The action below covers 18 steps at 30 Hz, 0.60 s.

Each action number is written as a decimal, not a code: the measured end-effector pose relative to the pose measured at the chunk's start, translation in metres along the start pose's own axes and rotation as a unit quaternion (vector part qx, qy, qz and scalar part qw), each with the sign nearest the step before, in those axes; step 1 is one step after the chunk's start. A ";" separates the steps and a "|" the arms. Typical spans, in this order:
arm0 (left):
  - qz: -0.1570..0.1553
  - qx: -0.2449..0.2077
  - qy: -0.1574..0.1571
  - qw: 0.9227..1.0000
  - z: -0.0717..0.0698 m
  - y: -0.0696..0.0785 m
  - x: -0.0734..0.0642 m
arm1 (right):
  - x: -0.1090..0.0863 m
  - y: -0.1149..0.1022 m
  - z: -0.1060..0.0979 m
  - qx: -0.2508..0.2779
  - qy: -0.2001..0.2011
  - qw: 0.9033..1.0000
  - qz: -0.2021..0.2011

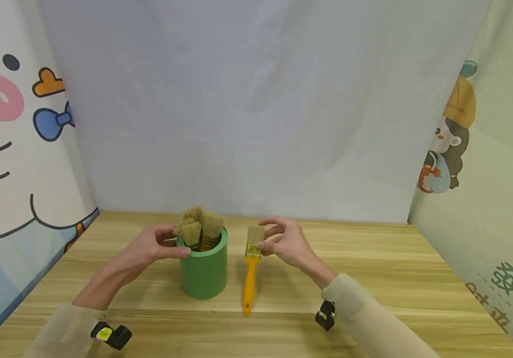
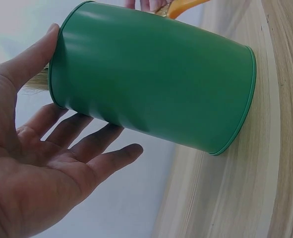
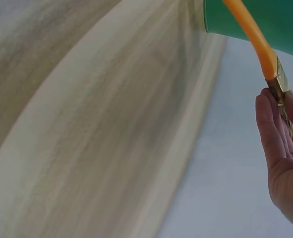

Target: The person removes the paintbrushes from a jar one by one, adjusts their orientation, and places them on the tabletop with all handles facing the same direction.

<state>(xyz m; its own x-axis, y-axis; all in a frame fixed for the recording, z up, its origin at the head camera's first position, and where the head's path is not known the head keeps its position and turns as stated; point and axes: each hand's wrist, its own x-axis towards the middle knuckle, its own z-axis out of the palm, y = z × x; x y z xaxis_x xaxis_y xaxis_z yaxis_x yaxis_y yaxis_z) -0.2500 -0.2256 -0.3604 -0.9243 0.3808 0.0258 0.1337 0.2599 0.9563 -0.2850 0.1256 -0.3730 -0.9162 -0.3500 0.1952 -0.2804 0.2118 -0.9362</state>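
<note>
A green cylindrical container (image 1: 204,274) stands upright on the table with several paintbrushes (image 1: 213,224) in it, bristles up. My left hand (image 1: 155,244) holds it near the rim; in the left wrist view the thumb (image 2: 36,58) lies on one side and the fingers (image 2: 99,141) touch the other. To the right of the container, my right hand (image 1: 285,242) pinches a paintbrush (image 1: 250,278) with a yellow-orange handle at its metal band and bristles. Its bristles point up and its handle down. In the right wrist view the handle (image 3: 254,35) passes in front of the container.
A light wood-grain table (image 1: 355,278) spreads beneath both hands. Behind it hangs a pale cloth (image 1: 256,109). Printed cartoon sheets stand at the left (image 1: 19,149) and at the right (image 1: 498,199).
</note>
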 end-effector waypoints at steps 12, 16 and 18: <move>-0.007 0.000 -0.001 1.000 0.000 0.000 0.001 | 0.010 0.016 0.002 0.012 -0.031 0.997 0.070; -0.007 -0.001 -0.003 1.000 0.000 0.000 0.001 | 0.011 0.021 0.003 0.003 -0.042 0.995 0.085; -0.006 -0.001 -0.003 1.000 -0.001 0.000 0.001 | 0.012 0.023 0.003 -0.002 -0.048 0.995 0.088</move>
<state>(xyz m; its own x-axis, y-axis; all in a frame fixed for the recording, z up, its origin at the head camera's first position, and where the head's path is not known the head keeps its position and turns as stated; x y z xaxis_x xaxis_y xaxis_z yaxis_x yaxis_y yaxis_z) -0.2516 -0.2257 -0.3606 -0.9233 0.3838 0.0124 0.1220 0.2624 0.9572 -0.3019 0.1238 -0.3933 -0.9195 -0.3930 -0.0016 -0.1185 0.2811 -0.9523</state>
